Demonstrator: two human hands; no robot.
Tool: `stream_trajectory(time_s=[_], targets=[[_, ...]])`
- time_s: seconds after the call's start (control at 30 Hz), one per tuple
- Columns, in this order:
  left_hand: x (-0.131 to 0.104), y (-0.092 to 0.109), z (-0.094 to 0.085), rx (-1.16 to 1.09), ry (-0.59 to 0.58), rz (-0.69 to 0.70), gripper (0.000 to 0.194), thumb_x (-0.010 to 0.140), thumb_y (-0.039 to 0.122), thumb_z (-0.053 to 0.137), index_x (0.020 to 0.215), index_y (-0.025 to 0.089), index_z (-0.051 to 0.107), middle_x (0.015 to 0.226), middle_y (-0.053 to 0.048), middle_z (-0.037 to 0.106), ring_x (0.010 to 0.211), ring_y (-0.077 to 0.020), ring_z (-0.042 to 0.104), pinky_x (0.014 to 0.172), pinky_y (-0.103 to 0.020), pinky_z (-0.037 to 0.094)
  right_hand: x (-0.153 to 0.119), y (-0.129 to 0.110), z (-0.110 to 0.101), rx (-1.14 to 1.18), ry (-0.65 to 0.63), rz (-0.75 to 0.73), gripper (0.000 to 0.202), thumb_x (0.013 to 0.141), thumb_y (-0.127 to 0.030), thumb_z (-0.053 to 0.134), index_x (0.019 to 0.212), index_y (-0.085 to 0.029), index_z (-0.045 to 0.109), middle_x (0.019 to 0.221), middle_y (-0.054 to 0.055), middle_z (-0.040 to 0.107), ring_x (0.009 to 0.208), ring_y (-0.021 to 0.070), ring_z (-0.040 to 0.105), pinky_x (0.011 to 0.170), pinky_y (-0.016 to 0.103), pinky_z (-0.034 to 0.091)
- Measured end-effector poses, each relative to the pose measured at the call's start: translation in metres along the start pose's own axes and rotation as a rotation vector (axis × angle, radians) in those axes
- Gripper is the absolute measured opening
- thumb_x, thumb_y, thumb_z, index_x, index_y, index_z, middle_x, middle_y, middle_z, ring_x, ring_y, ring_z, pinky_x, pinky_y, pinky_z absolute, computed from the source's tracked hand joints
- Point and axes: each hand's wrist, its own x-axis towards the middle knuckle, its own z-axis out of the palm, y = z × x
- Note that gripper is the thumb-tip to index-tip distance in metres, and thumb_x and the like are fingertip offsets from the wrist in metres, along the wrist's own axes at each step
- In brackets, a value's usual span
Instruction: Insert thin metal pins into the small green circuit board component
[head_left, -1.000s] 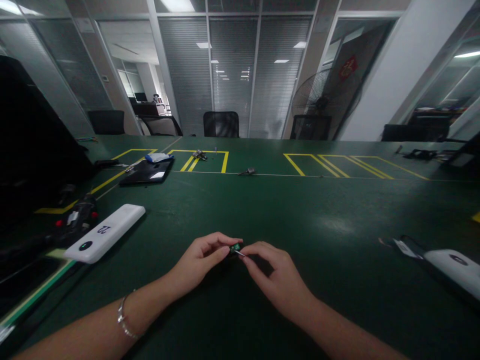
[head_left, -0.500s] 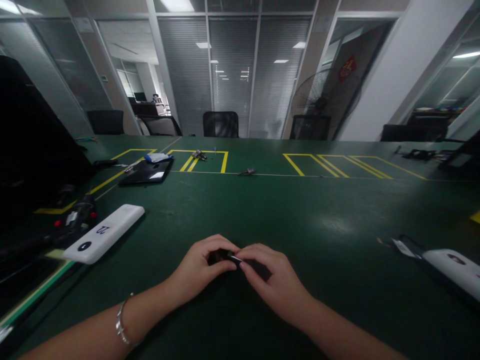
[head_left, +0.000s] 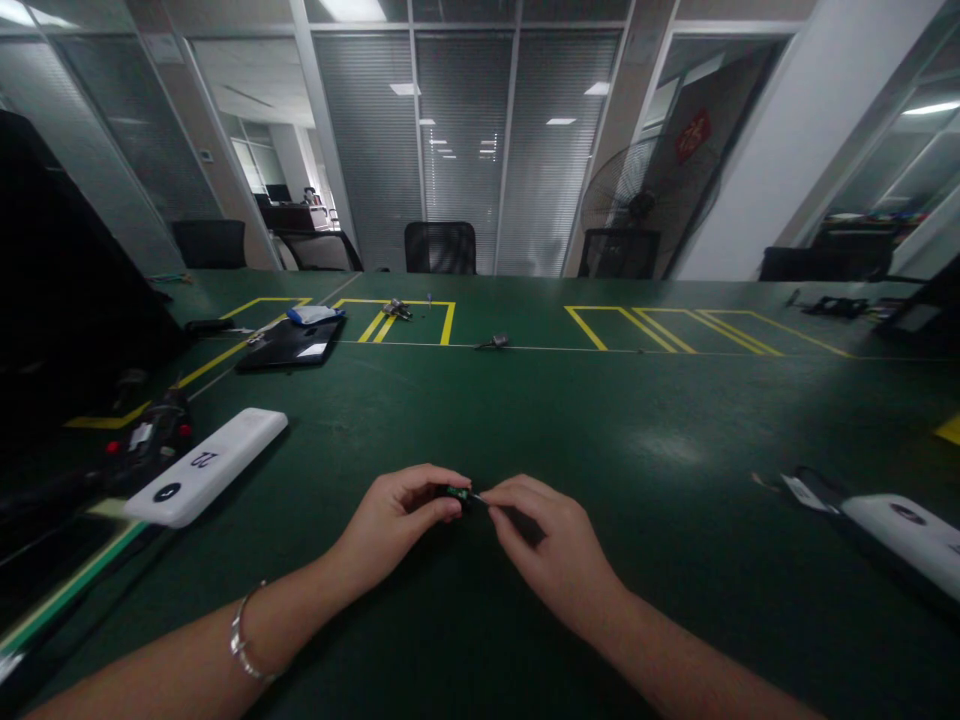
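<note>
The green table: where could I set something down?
Bare green table shows beyond the left hand and right hand, up to the pale line, and rightward to the rightmost power bank. The left side is crowded: power bank marked 22, flat black object.

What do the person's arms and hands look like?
The left hand and right hand have five-fingered shapes without gloves, and no sleeves show. A shiny, silvery bracelet circles the left forearm; nothing is worn on the visible right forearm.

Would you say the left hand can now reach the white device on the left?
Probably not: the left hand holds a small green part, though nothing visible blocks the white device.
</note>
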Motion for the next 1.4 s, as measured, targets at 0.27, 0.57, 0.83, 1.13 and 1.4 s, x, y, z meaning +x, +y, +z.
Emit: stream_trajectory(time_s=[0.27,0.57,0.83,1.13,1.4], targets=[[0.0008,0.0004,-0.0001,-0.038,0.006,0.01,0.02,0.078,0.015,0.067,0.098,0.013,0.07,0.088,-0.007,0.071,0.079,-0.0182,0.065,0.073,-0.031,0.052,-0.0017,0.0009,0.0015,-0.055,-0.003,-0.037,0.023,0.086,-0.012,0.051,0.098,-0.023,0.068,0.093,0.003,0.067,0.085,0.0181,0.062,0.075,0.03,0.049],[-0.0005,0.0022,0.0006,-0.123,-0.014,-0.019,0.021,0.078,0.016,0.068,0.098,0.013,0.07,0.088,-0.005,0.073,0.076,-0.0169,0.067,0.075,-0.031,0.053,0.0004,-0.0016,0.0002,0.001,-0.017,-0.021,0.022,0.086,-0.011,0.053,0.098,-0.022,0.068,0.092,0.003,0.067,0.086,0.0178,0.062,0.075,0.03,0.048],[-0.001,0.0048,0.0031,-0.211,-0.001,-0.048,0.02,0.076,0.016,0.071,0.095,0.013,0.072,0.088,-0.006,0.076,0.075,-0.0168,0.07,0.074,-0.03,0.055,-0.0004,-0.0015,0.0014,0.106,-0.005,0.0,0.02,0.088,-0.012,0.054,0.097,-0.023,0.068,0.088,0.001,0.067,0.083,0.0164,0.062,0.073,0.029,0.047],[-0.0008,0.0024,0.0069,-0.27,0.027,-0.082,0.02,0.077,0.017,0.071,0.097,0.014,0.07,0.088,-0.005,0.075,0.074,-0.0155,0.07,0.074,-0.028,0.053,-0.0002,-0.0023,0.002,0.156,0.016,0.018,0.019,0.088,-0.012,0.055,0.096,-0.022,0.068,0.088,0.001,0.068,0.082,0.0155,0.063,0.073,0.027,0.047],[-0.0003,0.0062,-0.0015,0.152,-0.084,0.071,0.014,0.089,0.019,0.056,0.098,0.019,0.066,0.094,-0.004,0.067,0.09,-0.0192,0.062,0.081,-0.032,0.048,0.0016,-0.002,-0.0011,0.156,0.031,0.075,0.019,0.089,-0.015,0.054,0.097,-0.022,0.069,0.09,0.001,0.068,0.084,0.0157,0.064,0.073,0.027,0.049]])
